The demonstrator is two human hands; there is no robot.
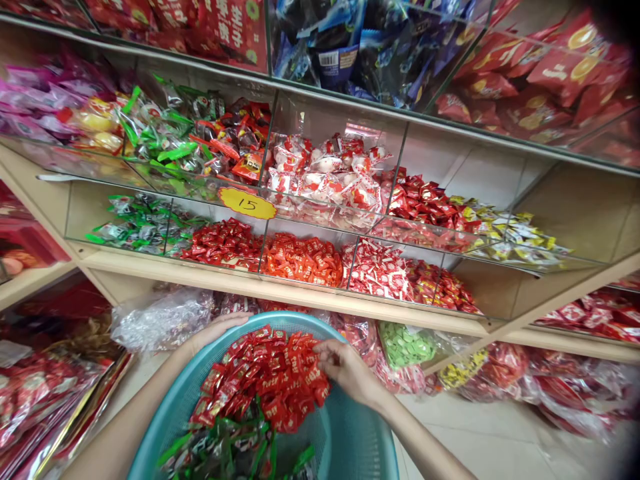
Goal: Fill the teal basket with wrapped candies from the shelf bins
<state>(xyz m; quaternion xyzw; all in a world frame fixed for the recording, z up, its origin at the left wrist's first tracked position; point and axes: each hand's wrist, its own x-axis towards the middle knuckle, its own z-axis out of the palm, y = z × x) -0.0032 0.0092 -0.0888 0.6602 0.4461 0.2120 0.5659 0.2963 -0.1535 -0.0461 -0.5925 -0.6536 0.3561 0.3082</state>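
A teal plastic basket (350, 440) sits low in front of me, holding a heap of red-wrapped candies (265, 383) and some green-wrapped ones (235, 453). My left hand (217, 330) grips the basket's far rim. My right hand (347, 370) rests on the right side of the red heap, its fingers pinching red candies. Behind the basket, glass bins on the shelf hold more red candies (303, 259).
Tiered glass-fronted shelves hold wrapped sweets in green, red, white and yellow. A yellow price tag marked 15 (247, 203) sticks to the glass. Plastic bags of candy (160, 320) lie under the lowest shelf. Packaged goods crowd the left; tiled floor shows at bottom right.
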